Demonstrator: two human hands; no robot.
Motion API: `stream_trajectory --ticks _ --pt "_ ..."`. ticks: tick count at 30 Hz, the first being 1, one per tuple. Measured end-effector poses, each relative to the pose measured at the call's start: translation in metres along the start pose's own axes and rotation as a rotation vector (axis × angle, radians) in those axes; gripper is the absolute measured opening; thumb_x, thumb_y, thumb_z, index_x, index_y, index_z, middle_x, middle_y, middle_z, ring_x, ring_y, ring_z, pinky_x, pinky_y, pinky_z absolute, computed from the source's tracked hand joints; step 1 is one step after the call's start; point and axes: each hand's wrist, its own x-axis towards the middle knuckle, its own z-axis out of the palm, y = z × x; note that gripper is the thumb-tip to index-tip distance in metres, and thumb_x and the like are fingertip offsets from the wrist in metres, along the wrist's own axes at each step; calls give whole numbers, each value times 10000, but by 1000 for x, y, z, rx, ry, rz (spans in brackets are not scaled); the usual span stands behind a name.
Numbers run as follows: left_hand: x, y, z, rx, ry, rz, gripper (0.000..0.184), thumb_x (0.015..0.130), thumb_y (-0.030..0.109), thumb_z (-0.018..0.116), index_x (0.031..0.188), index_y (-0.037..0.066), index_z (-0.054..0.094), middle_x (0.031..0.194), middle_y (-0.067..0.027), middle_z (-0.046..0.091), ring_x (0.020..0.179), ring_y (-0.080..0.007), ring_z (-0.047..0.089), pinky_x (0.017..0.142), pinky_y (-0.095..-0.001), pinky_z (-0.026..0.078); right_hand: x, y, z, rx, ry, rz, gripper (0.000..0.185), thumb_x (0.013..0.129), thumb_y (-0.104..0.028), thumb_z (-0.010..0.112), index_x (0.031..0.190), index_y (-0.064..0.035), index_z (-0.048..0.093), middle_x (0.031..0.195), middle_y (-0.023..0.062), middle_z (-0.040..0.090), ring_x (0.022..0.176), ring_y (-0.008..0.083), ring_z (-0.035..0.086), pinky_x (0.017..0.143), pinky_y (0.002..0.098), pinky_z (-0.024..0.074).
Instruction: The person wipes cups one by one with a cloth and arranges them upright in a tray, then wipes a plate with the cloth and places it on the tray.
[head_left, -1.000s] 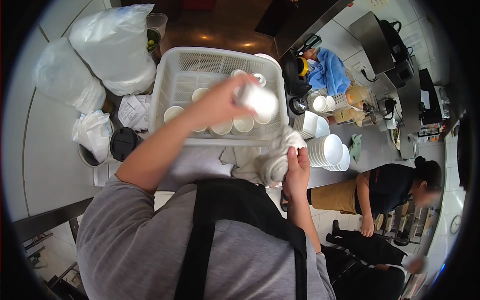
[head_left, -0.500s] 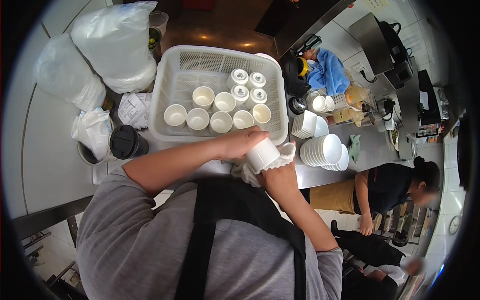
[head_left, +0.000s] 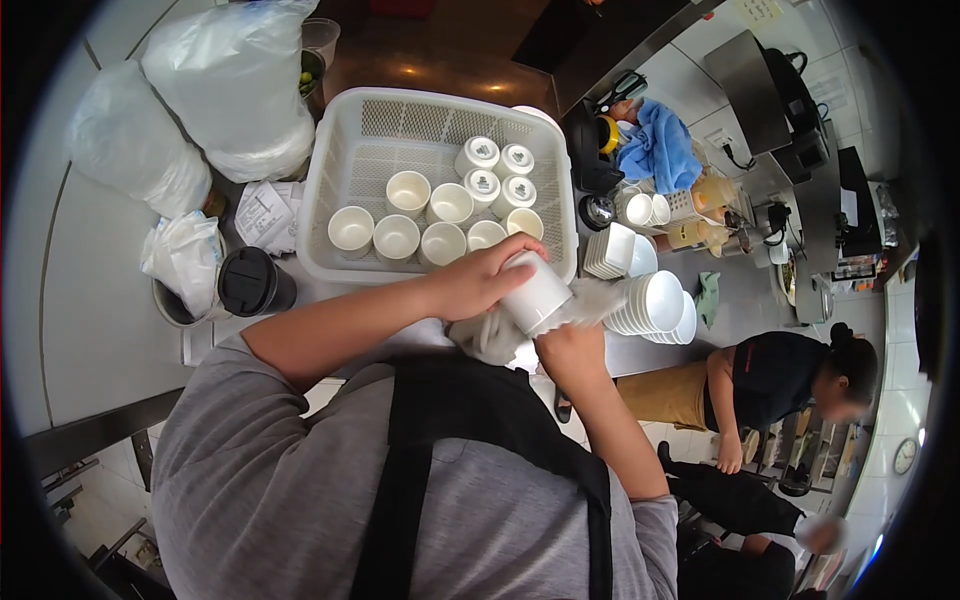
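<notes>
My left hand is wrapped round a white cup, tilted with its mouth toward my right hand. A pale cloth bunches beneath the cup and over my right hand, which presses it at the cup's mouth; part of the cloth is blurred. Just beyond my hands is a white mesh basket. Inside it, several white cups stand mouth up, such as one at the left, and several sit upside down at the right with marks on their bases.
Stacked white bowls and square dishes stand right of the basket. On the left are a black-lidded cup, papers and plastic bags. One person stands at the right, with others in dark clothes below.
The cup that was blurred above the basket a second ago is now near my body, its mouth in the cloth. Since half a second ago, cup and hands have shifted slightly right.
</notes>
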Motion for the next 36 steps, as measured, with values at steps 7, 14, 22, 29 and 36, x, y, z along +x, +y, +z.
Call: stream_trajectory --ticks 7,14,22,29,36 --pt "1 -9 -3 280 -21 260 463 907 403 518 1185 33 492 1105 -159 535 1011 -314 546 881 -385 437 5 -51 -23 1560 -238 552 381 802 46 641 1168 -32 570 1058 81 655 945 177 646 836 330 531" --pt "12 8 3 -112 -43 -335 411 932 360 508 1198 47 482 1123 -121 535 1042 -289 540 898 -380 433 -1 -40 -12 990 -118 451 270 828 0 623 1096 -33 604 1027 62 661 929 176 651 795 324 526" --pt "9 1 -5 388 -168 16 434 836 292 593 1194 63 506 1146 -127 549 1058 -307 545 913 -353 428 -7 -43 -8 1672 8 619 392 821 -10 605 1207 -39 539 1048 83 645 918 196 650 862 335 519" --pt "5 -12 0 -165 -331 -412 407 1007 255 423 1369 78 366 1217 -93 487 1125 -171 501 906 -353 470 -1 -16 -46 928 -107 496 215 874 -155 657 1012 9 643 902 56 678 810 105 625 724 258 504" --pt "9 6 6 -319 -345 -499 550 917 216 607 1365 79 319 1311 -95 371 1120 -187 507 830 -316 547 25 -21 -64 712 146 554 194 866 -191 682 823 -2 670 733 29 660 609 62 567 544 230 446"
